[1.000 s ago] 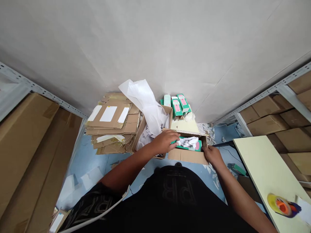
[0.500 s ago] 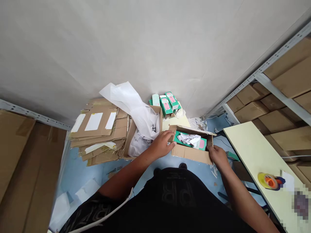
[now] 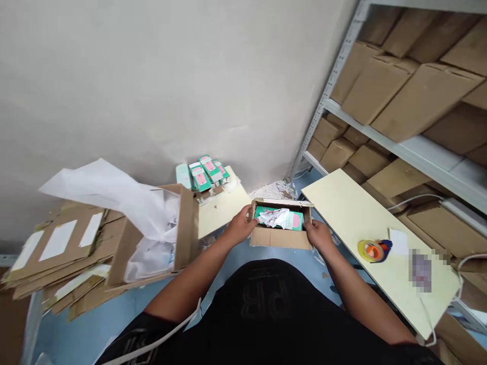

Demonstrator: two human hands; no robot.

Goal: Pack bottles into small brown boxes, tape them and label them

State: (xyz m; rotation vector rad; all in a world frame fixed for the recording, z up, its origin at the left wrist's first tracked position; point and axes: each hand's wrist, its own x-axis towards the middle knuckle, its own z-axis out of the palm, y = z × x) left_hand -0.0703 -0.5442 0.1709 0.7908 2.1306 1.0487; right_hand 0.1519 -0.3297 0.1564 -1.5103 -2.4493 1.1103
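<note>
Between my hands is an open cardboard box (image 3: 279,239), held up above the floor in front of my body. My left hand (image 3: 241,226) grips its left end, thumb near the rim. At the right end, my right hand (image 3: 318,235) is closed on the box wall. Inside lies a green and pink carton (image 3: 296,221), partly covered by crumpled white paper (image 3: 274,218). The box's long flaps stand open at the front and back.
To the left, a larger open carton (image 3: 186,223) holds white wrapping sheet (image 3: 125,195), beside stacked flattened cardboard (image 3: 61,243). Several green boxes (image 3: 201,175) sit on a cream table (image 3: 216,213). A right-hand table (image 3: 342,213) bears a tape dispenser (image 3: 373,250); shelving (image 3: 380,132) holds brown boxes.
My view has turned to the right, so the right table and shelves sit nearer the middle. Both hands still hold the cardboard box, now closer to the right table.
</note>
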